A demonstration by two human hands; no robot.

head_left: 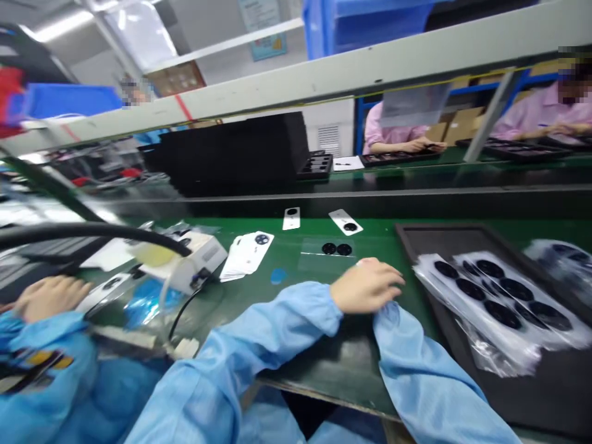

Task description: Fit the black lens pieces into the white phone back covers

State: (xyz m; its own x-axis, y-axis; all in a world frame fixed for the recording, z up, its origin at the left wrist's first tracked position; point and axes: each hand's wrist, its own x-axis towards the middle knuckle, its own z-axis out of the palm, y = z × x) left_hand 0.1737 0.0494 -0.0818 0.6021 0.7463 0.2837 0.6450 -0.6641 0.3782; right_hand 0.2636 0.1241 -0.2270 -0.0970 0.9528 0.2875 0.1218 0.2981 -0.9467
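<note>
My left hand (367, 287) reaches across the front of my right cuff, fingers pointing right, slightly curved and partly apart; I see nothing held in it. My right hand is mostly hidden behind it, so its grip does not show; only the right sleeve (416, 354) is plain. Just beyond the hands lies a clear film strip (314, 248) bearing two black round camera-lens pieces (343, 250). Farther back are two white phone-shaped cards with black circles, one upright (291, 219) and one slanted (346, 222). A fanned stack of similar cards (247, 256) lies left.
At right, a dark tray (522, 394) holds bagged black round pieces (502, 314). A blue round sticker (278, 275) lies on the green bench. Left are a white device (198, 259) with cables and a co-worker's hand (53, 297). A rail (287, 66) crosses above; people sit opposite.
</note>
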